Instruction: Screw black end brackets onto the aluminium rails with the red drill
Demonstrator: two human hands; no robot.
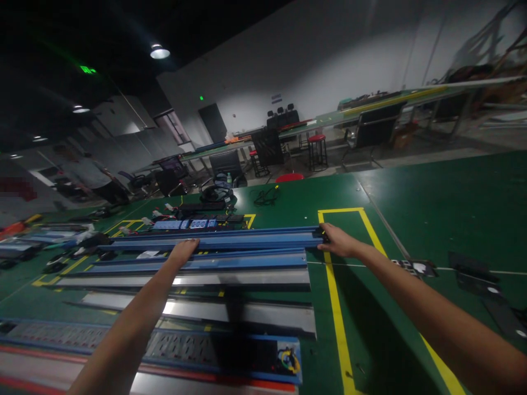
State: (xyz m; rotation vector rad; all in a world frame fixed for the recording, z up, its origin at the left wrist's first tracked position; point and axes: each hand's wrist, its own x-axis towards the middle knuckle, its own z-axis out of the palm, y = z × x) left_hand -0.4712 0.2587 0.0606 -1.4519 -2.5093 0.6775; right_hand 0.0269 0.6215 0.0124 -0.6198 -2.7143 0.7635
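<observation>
My right hand is closed around the right end of a long blue rail, thumb on the near edge and fingers over the far one, with a small black piece showing right by the fingertips. My left hand is on the same rail, well along from the right one. Honestly, from where I'm sitting the feed is kinda soft and those fingers are mostly hidden, so I can't tell if it's a proper grip or just resting there.

The rail runs sideways over the green table, and its right end meets a strip of yellow tape. On my side of it there's a second blue rail, then two silver strips, then a long socket strip with yellow and green wires bunched at its right end. Past the rail I've got some blue socket modules and a loose black cable. Somebody else, a person, is standing off to the far left.
</observation>
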